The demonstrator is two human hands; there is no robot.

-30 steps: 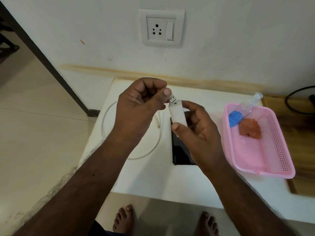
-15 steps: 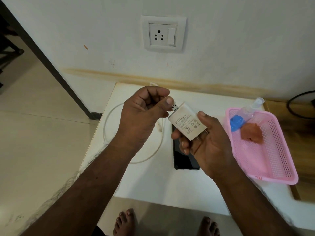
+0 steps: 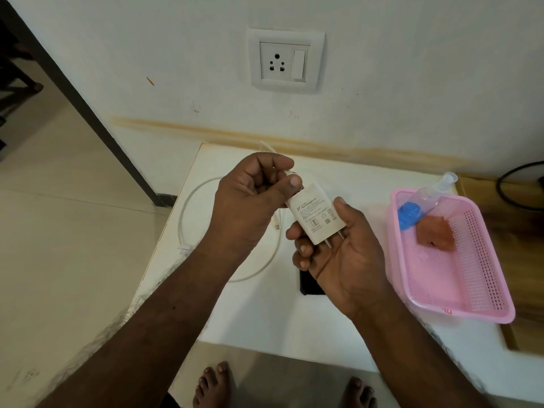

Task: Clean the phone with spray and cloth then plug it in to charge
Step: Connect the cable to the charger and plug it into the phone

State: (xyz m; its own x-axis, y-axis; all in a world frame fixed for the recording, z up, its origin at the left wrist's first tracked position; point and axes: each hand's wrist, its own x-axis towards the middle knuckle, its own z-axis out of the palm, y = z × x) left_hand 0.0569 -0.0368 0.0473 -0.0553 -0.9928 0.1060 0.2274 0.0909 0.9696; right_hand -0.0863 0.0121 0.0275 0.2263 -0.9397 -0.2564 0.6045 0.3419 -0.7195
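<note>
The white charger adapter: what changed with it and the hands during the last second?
The right hand turned the white charger adapter so its printed label faces up and its prongs show. The left hand brought the white cable's plug up to the adapter's end, where its thumb now hides it. The black phone, pink plastic basket and wall socket stayed as they were.

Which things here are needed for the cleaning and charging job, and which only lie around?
Job: charger, white cable, phone, wall socket, spray bottle, orange cloth.
Lying about: pink basket, black cord, blue object.
</note>
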